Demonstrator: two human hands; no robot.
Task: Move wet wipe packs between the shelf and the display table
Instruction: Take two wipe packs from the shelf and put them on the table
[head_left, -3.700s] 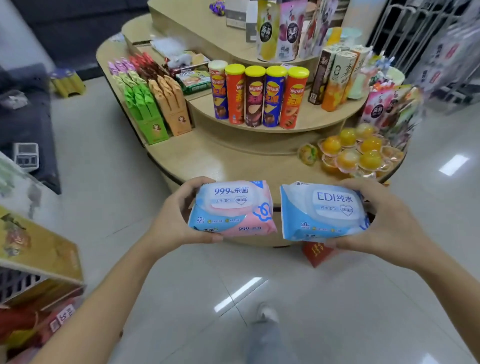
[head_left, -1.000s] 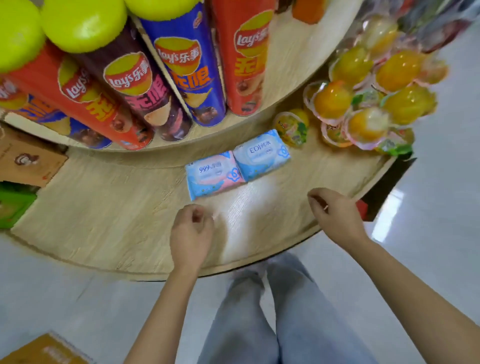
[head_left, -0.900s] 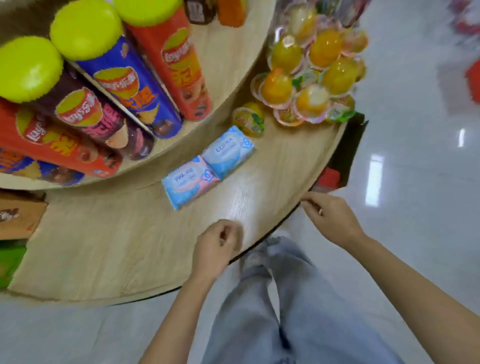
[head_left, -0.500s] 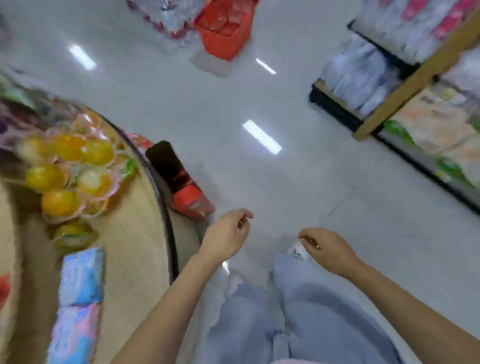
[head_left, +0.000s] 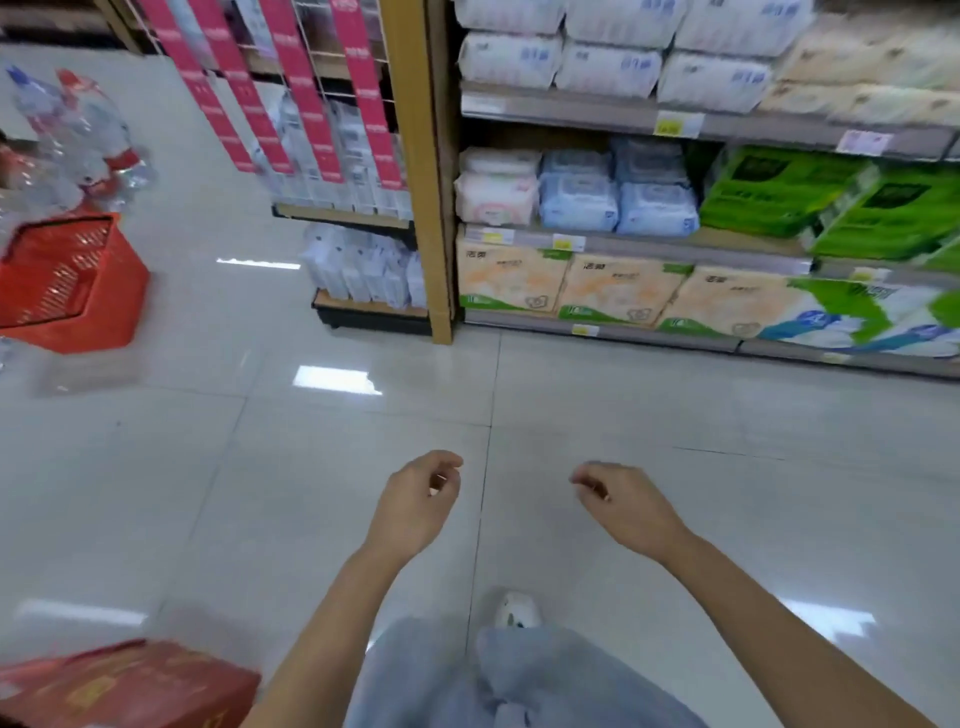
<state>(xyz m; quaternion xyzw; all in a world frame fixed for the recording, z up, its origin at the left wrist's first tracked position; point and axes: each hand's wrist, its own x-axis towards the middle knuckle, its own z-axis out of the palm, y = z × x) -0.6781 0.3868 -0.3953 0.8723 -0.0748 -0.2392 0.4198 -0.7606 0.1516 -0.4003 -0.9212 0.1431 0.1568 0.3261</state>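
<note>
Wet wipe packs lie stacked on the middle level of the shelf (head_left: 628, 249) ahead: pink-white packs (head_left: 496, 197) at the left and blue packs (head_left: 615, 200) beside them. My left hand (head_left: 415, 501) and my right hand (head_left: 621, 501) hang over the tiled floor in front of me, well short of the shelf. Both hands hold nothing and their fingers are loosely curled. The display table and the two packs laid on it are out of view.
A red shopping basket (head_left: 67, 280) and bundled water bottles (head_left: 78, 135) stand on the floor at the left. A red box (head_left: 124, 686) sits at the bottom left. Tissue packs (head_left: 618, 293) fill the lower shelf level, green packs (head_left: 810, 200) lie right of the wipes.
Earlier I held one pack in each hand, then both lay on the display table. Since then the view has swung right, away from the table, to face the shelf; both hands stay empty.
</note>
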